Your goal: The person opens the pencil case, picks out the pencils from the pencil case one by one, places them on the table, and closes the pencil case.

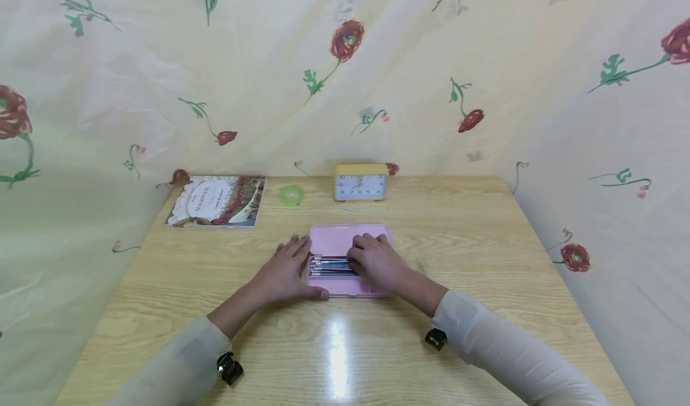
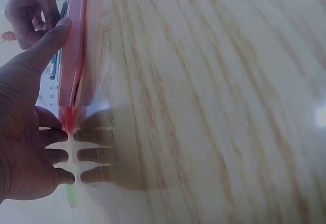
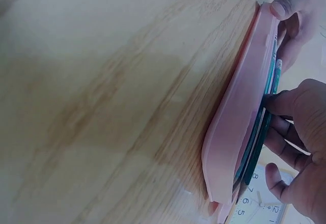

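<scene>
A pink pencil case [image 1: 330, 238] lies open on the table, its lid folded back on the far side. Several pencils [image 1: 330, 264], dark green and blue among them, lie side by side in it. My left hand [image 1: 283, 274] is spread at the case's left end; its thumb rests on the near corner, and the straight fingers reach along the left side. Over the right part of the case, my right hand [image 1: 377, 263] pinches a dark green pencil [image 3: 261, 142] between thumb and fingers. In the head view this hand hides the pencils' right ends.
At the back of the wooden table [image 1: 458, 232] stands a yellow clock [image 1: 360, 182]. A green tape roll [image 1: 292, 195] lies left of it, and a booklet [image 1: 215, 201] sits at the back left corner. Flowered cloth [image 1: 259, 64] hangs behind and beside the table.
</scene>
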The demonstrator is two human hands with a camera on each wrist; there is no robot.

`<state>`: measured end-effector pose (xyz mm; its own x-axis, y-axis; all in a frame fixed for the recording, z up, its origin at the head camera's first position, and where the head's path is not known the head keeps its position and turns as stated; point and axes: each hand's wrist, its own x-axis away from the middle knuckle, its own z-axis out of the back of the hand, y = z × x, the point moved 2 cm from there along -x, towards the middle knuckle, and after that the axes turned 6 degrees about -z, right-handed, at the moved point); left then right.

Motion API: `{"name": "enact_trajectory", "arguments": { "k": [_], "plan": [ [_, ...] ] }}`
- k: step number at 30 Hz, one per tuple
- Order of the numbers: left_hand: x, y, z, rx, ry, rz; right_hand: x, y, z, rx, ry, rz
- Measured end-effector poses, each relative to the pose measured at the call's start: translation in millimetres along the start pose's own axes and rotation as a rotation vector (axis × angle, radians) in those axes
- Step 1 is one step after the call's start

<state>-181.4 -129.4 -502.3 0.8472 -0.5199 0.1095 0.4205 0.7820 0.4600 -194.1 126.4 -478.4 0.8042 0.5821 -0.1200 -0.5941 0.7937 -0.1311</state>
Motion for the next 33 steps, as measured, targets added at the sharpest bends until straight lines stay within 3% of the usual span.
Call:
{"name": "enact_trajectory", "arguments": {
  "k": [7, 10, 15, 21, 33],
  "plan": [
    [-0.7, 6.0, 0.3, -0.002, 0.003, 0.025, 3.9, 2.6, 5.6, 0.059, 0.173, 0.044],
    [-1.4, 7.4, 0.1, -0.004, 0.003, 0.034, 6.1, 7.1, 10.1, 0.08, 0.204, 0.046],
    [-1.8, 7.6, 1.0, 0.005, 0.005, 0.041, 11.0, 22.8, 18.8, 0.07, 0.205, 0.023],
    [-1.5, 7.7, 1.4, 0.023, -0.011, 0.038, 26.5, 56.8, 25.2, 0.06, 0.222, -0.017],
    [1.6, 6.6, 1.3, 0.005, -0.016, 0.039, 68.4, 126.7, 31.3, 0.066, 0.183, -0.21]
  ]
}}
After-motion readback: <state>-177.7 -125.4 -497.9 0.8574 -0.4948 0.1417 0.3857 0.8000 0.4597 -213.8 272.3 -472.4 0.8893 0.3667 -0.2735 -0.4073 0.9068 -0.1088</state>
